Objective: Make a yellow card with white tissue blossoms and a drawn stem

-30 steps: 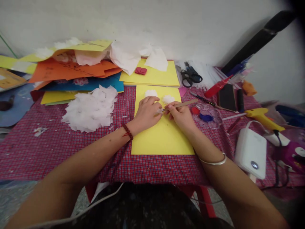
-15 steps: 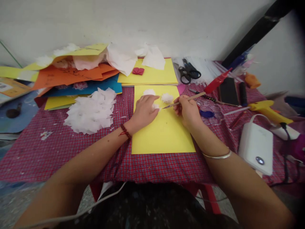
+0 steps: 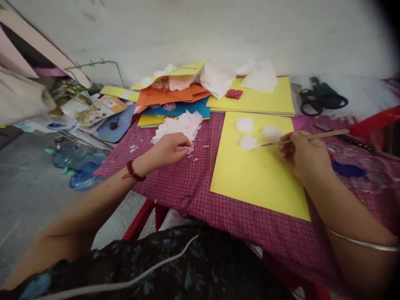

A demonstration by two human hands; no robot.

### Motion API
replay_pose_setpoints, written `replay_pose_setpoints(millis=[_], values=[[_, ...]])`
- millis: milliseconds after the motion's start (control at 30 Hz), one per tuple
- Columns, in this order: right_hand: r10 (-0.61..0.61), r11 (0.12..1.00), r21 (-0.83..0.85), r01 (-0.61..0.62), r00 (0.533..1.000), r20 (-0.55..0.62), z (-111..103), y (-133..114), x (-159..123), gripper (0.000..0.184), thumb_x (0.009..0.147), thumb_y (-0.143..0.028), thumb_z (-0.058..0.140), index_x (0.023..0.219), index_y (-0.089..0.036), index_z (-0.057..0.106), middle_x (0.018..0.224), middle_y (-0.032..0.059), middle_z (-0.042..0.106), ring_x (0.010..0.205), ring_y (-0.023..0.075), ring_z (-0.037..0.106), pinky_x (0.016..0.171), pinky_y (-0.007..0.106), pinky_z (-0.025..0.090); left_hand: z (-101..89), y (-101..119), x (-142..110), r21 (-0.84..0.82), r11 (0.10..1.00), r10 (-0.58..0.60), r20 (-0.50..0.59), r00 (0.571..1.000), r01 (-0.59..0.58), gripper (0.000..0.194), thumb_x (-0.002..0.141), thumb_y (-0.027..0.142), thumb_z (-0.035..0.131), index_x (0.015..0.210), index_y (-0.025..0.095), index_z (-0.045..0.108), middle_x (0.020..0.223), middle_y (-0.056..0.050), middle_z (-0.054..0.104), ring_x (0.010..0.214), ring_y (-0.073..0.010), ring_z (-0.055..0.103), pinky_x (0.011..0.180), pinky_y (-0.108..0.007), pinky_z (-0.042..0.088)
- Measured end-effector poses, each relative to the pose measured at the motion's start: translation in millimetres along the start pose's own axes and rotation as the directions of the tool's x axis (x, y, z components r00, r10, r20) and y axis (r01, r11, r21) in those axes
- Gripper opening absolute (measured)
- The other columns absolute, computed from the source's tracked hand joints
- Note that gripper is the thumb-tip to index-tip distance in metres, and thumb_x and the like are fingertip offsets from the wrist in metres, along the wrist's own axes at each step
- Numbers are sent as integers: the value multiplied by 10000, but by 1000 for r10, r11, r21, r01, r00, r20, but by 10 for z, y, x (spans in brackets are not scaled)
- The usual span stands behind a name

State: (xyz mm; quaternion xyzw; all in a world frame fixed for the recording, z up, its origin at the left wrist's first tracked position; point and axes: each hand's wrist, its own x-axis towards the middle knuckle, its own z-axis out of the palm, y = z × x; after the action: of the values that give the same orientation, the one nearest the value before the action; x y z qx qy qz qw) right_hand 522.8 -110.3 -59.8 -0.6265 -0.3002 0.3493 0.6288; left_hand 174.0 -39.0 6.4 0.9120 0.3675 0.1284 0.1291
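Right hand [image 3: 308, 156], right of centre in frame: grip wrapped round a slim brush [image 3: 328, 134], tip just beside the lowest of three white paper tufts [image 3: 249, 142] on the yellow sheet [image 3: 259, 183]. Left hand [image 3: 165, 152], left of centre, at the near edge of the white paper pile [image 3: 187, 123]; fingers curled, cannot tell whether its grip has a piece. Step looks like fetching paper; next move calls for a light pinch.
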Motion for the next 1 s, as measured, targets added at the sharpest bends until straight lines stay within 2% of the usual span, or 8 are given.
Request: replay_pose_setpoints(millis=[133,267,367,500,667,867,933,1000], values=[[5,1000,-22,-5,1000,-5,-3,-14,-19,213,835,-154,497,663,-183,621,509,4,571,361,79,476,358,201,325,172,7,-131,387,919,60,47,997,-73,173,877,209,528,979,159,658,986,-106,668,958,-253,585,838,-397,464],[14,999,-44,-14,1000,2,-7,-41,-49,225,842,-141,522,656,-198,636,548,29,578,395,83,496,410,252,331,247,-13,-172,518,854,15,51,999,-39,287,846,91,460,1053,168,644,1027,-114,675,987,-282,574,817,-421,447],[6,998,-58,-5,1000,5,-10,-40,-55,218,849,-161,548,654,-203,635,559,36,576,400,87,492,431,283,324,275,-105,-167,424,905,-49,23,999,34,286,838,79,451,1007,173,662,989,-100,703,958,-259,601,839,-411,443],[17,998,-53,-16,1000,15,-19,-37,-43,227,856,-158,555,647,-202,629,564,40,577,404,83,492,445,292,321,287,-258,-127,116,975,-182,-61,981,188,178,835,170,513,874,184,686,875,-64,722,819,-201,625,768,-345,454],[32,999,-12,-32,999,10,-10,-73,-44,255,860,-114,509,646,-189,627,541,33,572,398,85,496,439,283,321,123,-273,-86,-180,942,-308,-128,943,283,148,823,269,552,740,182,639,677,1,656,604,-124,545,573,-259,397],[18,999,25,-19,999,39,23,-122,-90,242,876,-136,487,659,-185,582,470,-36,517,356,77,433,389,217,305,-141,218,195,-110,993,-76,-383,921,36,153,797,345,659,692,236,640,790,-8,670,752,-160,585,616,-290,426],[-1,1000,6,1,999,52,27,-113,-73,259,885,-157,491,635,-194,550,427,-65,461,330,74,393,356,202,284,-109,450,361,-180,984,-54,-333,941,-7,166,792,345,673,672,238,631,700,8,633,642,-137,533,558,-285,391],[-10,1000,-11,11,997,82,29,-101,-62,289,894,-191,500,605,-202,523,395,-79,416,307,72,362,330,196,265,4,672,540,-329,944,-56,-188,981,-9,154,779,325,679,673,223,634,615,20,591,550,-112,469,505,-274,350]])
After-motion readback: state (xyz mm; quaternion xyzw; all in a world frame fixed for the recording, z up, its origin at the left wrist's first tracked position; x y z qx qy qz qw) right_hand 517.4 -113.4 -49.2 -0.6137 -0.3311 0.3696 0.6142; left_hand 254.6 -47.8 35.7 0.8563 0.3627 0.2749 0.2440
